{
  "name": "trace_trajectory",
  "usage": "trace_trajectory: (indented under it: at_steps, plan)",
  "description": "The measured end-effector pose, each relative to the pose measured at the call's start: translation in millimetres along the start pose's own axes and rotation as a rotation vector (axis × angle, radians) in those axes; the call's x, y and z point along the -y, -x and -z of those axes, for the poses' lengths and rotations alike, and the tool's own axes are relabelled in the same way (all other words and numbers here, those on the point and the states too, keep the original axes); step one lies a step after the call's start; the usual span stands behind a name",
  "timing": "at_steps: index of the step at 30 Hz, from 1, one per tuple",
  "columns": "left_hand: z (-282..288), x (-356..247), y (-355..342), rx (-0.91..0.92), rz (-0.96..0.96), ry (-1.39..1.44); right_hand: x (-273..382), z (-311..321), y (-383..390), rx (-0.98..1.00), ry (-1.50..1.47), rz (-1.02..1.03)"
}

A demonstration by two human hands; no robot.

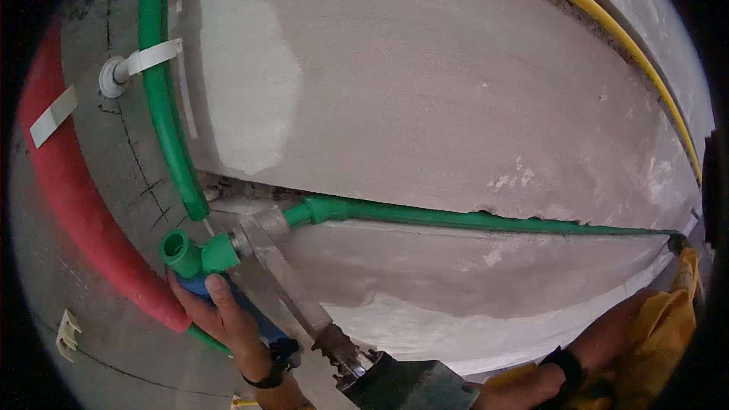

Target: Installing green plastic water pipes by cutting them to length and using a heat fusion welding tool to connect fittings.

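A green fitting (220, 253) sits on the left of a tool's (306, 304) metal head; a green pipe (425, 214) meets its right. Our left hand (235, 328) curls below the fitting, by something blue (254, 311) — grip unclear. Our right hand (512, 393) is beside the tool — fingers hidden, state unclear. Behind: a wall (425, 91).

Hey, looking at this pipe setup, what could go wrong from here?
Burns: the left hand is close to the metal end of the pipe-welding tool, which could hurt the thumb if it's hot.

Crooked seating: the green elbow fitting and the long green pipe sit on opposite sides of that metal end, so a tilt might skew either one.

Bumping: the other green pipe ends just above the fitting and could get knocked.
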State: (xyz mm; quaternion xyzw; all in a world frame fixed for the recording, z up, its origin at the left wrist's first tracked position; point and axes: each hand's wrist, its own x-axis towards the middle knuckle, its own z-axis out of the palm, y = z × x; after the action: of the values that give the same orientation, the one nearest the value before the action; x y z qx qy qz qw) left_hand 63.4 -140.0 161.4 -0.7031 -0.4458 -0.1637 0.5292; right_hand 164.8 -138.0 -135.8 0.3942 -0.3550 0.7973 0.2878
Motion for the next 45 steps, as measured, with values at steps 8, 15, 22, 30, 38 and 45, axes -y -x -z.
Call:
trace_trajectory:
  at_steps: [8,15,22,30,38,45]
  plan:
    - [1.4,-6.2,-4.1,0.000,-0.010,0.019,-10.6,-15.8,-4.2,-0.024,0.045,0.096]
    - [0.3,-9.9,-8.1,0.027,0.069,0.093,-14.6,-18.6,1.4,-0.086,0.051,0.129]
    - [1.1,-10.1,-2.3,-0.035,0.101,-0.124,-9.1,-24.5,-3.8,-0.230,0.207,0.059]
    - [5.6,-6.6,-7.3,0.044,0.126,0.068,-33.1,-16.1,-14.0,-0.124,0.115,0.388]
    - [15.0,-4.8,-11.2,0.202,0.133,0.108,-21.7,14.8,-12.8,0.074,0.311,0.348]
    - [19.8,-3.2,-16.3,0.160,0.124,0.060,-32.9,26.5,-37.5,0.379,0.470,0.231]
